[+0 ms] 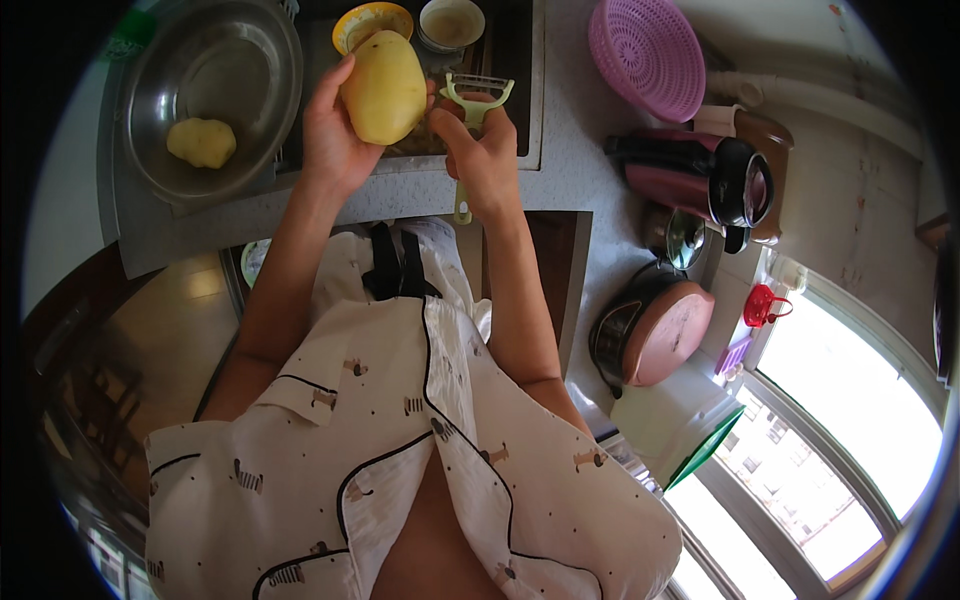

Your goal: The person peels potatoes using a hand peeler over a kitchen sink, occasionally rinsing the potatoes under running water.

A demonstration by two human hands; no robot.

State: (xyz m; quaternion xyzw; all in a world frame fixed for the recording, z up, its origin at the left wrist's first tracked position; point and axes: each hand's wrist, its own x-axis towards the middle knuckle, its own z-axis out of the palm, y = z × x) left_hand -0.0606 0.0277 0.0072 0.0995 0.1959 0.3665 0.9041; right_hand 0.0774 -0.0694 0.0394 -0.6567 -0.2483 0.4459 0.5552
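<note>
A large peeled yellow potato (384,88) is held up over the sink by my left hand (335,135), whose fingers wrap its left side and underside. Just to its right, my right hand (484,160) grips a pale green Y-shaped peeler (468,110). The peeler's blade end points away from me, close to the potato but apart from it, and its handle end pokes out below my hand. Another peeled potato (201,143) lies in a big steel basin (168,62) at the left.
Beyond the potato stand a yellow-rimmed bowl (362,20) and a white bowl (451,24). Along the right counter are a purple colander (650,55), a maroon kettle (690,178), a glass lid (680,240) and a pan with a pinkish base (668,333). The counter edge (225,222) runs before me.
</note>
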